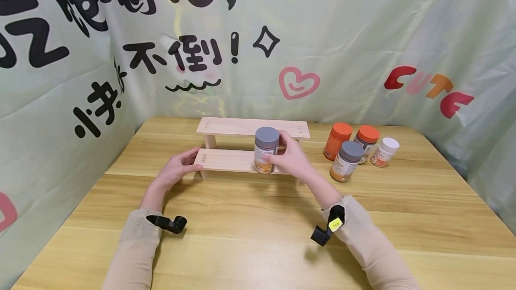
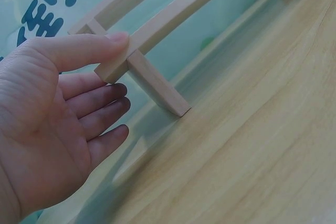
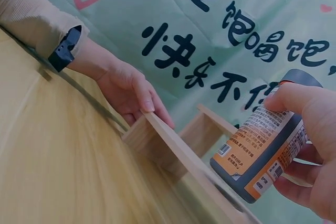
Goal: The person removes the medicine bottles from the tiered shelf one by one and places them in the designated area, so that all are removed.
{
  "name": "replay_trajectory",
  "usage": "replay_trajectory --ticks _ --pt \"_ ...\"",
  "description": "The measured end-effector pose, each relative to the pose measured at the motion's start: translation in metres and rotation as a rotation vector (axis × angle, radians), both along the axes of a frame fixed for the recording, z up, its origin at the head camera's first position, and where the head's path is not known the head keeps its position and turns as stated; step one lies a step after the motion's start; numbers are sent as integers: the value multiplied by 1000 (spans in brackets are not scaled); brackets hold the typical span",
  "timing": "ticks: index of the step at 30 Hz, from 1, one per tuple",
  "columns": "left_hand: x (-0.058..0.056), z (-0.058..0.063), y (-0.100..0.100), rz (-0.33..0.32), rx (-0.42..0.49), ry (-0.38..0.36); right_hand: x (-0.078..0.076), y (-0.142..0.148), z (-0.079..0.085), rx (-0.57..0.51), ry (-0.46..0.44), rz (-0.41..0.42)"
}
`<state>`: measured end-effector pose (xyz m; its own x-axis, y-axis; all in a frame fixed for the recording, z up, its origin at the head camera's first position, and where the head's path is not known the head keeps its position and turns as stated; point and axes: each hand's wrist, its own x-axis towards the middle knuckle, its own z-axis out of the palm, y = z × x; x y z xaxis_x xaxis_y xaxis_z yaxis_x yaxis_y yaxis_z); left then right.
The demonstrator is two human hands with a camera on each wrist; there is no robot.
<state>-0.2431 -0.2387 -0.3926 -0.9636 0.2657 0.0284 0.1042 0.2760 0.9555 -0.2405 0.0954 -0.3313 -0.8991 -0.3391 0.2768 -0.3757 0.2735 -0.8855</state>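
Note:
A two-tier wooden rack (image 1: 231, 160) stands on the table, pale and step-shaped. My left hand (image 1: 177, 168) pinches the left end of its lower board, thumb on the board's edge, as the left wrist view (image 2: 58, 108) shows; the lower fingers hang free. In my right hand (image 1: 293, 158) I grip a grey-capped supplement bottle (image 1: 266, 149) with a white and orange label. The bottle is upright at the lower board, right of its middle. In the right wrist view the bottle (image 3: 262, 135) is beside the board, and I cannot tell whether its base touches.
Right of the rack stand several bottles: a tall orange one (image 1: 337, 141), an orange-capped one (image 1: 367, 140), another grey-capped one (image 1: 346, 164) and a small white-capped one (image 1: 384, 152). A printed cloth (image 1: 346, 48) hangs behind and beside the wooden table (image 1: 242, 245).

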Motion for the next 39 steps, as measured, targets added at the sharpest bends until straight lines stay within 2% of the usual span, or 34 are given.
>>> replay_trajectory --ticks 9,12,17,24,31,39 --pt "0 -1 1 -4 0 0 9 26 9 21 -9 -51" --pt "0 -2 0 -6 2 1 8 38 8 43 -5 -65" --pt "-1 -2 0 -2 2 2 10 57 11 85 13 -123" --pt "0 0 -1 2 0 7 15 82 18 87 39 -180" --pt "-1 0 -1 -5 9 16 20 109 28 115 70 -277" --pt "-1 -1 0 -3 14 9 23 138 35 2 109 -318"
